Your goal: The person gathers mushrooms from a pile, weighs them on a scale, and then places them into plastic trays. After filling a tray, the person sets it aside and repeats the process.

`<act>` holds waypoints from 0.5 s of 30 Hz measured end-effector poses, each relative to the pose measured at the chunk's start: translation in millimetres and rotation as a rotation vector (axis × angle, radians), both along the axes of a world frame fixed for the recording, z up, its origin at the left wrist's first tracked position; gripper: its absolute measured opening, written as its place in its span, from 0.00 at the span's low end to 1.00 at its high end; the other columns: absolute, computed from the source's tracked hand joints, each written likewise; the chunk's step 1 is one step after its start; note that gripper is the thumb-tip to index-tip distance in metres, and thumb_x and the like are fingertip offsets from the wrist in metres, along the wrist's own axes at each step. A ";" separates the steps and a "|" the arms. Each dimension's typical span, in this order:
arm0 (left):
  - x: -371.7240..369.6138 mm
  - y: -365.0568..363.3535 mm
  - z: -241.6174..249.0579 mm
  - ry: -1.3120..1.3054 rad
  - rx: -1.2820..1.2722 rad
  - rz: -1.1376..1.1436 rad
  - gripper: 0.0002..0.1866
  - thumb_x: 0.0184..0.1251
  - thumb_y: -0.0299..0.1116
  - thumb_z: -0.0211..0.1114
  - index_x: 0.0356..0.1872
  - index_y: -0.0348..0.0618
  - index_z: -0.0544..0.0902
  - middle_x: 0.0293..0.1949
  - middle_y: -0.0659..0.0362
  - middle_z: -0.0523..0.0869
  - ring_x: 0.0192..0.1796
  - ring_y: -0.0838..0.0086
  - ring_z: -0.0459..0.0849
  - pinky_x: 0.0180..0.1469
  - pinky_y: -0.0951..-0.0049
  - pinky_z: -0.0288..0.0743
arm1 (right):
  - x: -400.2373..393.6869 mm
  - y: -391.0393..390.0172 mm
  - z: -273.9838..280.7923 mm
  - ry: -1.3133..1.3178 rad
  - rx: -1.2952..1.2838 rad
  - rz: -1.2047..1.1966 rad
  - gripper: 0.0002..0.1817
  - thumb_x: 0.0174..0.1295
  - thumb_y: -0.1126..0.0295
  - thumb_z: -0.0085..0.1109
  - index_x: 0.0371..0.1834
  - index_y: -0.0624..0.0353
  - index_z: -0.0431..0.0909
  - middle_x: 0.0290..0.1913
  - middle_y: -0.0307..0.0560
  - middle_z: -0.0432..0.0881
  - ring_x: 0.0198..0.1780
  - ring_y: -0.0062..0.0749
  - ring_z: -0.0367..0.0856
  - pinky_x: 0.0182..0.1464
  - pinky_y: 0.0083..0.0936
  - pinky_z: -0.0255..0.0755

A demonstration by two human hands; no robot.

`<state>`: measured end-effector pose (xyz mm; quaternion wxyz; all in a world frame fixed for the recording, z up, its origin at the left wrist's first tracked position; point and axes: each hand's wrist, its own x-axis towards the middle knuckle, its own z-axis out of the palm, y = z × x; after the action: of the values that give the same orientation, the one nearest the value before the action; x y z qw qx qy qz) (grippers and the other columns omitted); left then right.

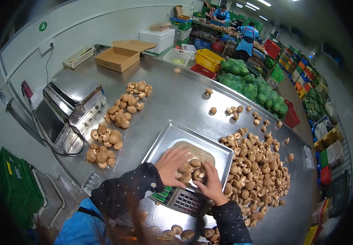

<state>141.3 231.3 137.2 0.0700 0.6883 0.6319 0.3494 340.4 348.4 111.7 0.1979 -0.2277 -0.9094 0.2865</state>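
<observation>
Several brown shiitake mushrooms (186,168) lie bunched in the metal tray (170,136) of a weighing scale. My left hand (172,163) reaches over the left side of the bunch, fingers stretched and spread. From the right, my right hand (212,181) curves round the bunch, its thumb and fingers on either side of a mushroom (199,175) with its stem side up. The palm sides of both hands are hidden. Just below the tray are the scale's lit green display (163,194) and its keypad (186,202).
A large mushroom heap (256,171) covers the table's right side. Smaller piles (107,136) line the left, beside a wrapping machine (72,108). A cardboard box (117,59) stands at the back. Bagged green vegetables (252,85) sit beyond the far edge. Co-workers (246,41) stand in the distance.
</observation>
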 end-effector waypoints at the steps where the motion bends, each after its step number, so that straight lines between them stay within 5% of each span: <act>1: -1.4 4.0 -13.5 0.118 -0.133 -0.076 0.54 0.33 0.51 0.78 0.68 0.54 0.60 0.65 0.46 0.61 0.67 0.47 0.56 0.67 0.47 0.46 | -1.2 -5.2 -7.6 -0.006 0.027 -0.006 0.42 0.46 0.65 0.69 0.65 0.61 0.59 0.64 0.60 0.62 0.65 0.53 0.62 0.65 0.38 0.59; 9: 16.8 4.4 -52.3 0.132 -0.106 0.083 0.51 0.35 0.52 0.77 0.66 0.55 0.61 0.64 0.51 0.64 0.69 0.51 0.55 0.68 0.46 0.45 | -6.2 -2.1 -13.3 0.102 -0.035 0.002 0.42 0.45 0.71 0.69 0.65 0.61 0.57 0.63 0.61 0.62 0.65 0.54 0.61 0.64 0.35 0.60; 12: 14.5 0.0 -40.4 0.094 -0.151 0.094 0.57 0.28 0.53 0.79 0.67 0.55 0.60 0.67 0.50 0.60 0.70 0.50 0.53 0.68 0.45 0.45 | 9.5 -1.5 10.5 0.128 -0.084 -0.003 0.40 0.44 0.71 0.70 0.63 0.59 0.62 0.63 0.59 0.63 0.66 0.52 0.60 0.65 0.36 0.59; 13: 9.8 -3.3 -39.5 0.018 -0.093 0.065 0.59 0.26 0.52 0.80 0.67 0.54 0.59 0.67 0.49 0.59 0.70 0.49 0.52 0.69 0.48 0.46 | 24.7 2.2 17.4 0.130 -0.043 -0.005 0.35 0.45 0.72 0.69 0.59 0.59 0.66 0.63 0.57 0.64 0.65 0.47 0.63 0.62 0.33 0.63; 15: 4.4 -13.1 -28.4 -0.116 -0.007 0.122 0.53 0.32 0.47 0.79 0.66 0.51 0.62 0.65 0.47 0.63 0.69 0.51 0.57 0.68 0.52 0.50 | 62.3 3.8 29.0 0.086 -0.289 -0.163 0.19 0.48 0.74 0.68 0.45 0.61 0.75 0.48 0.48 0.77 0.46 0.36 0.77 0.43 0.28 0.73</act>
<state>145.7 218.2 108.8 0.0874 0.6269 0.6688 0.3900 402.7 352.2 140.7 0.2244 -0.3141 -0.8281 0.4066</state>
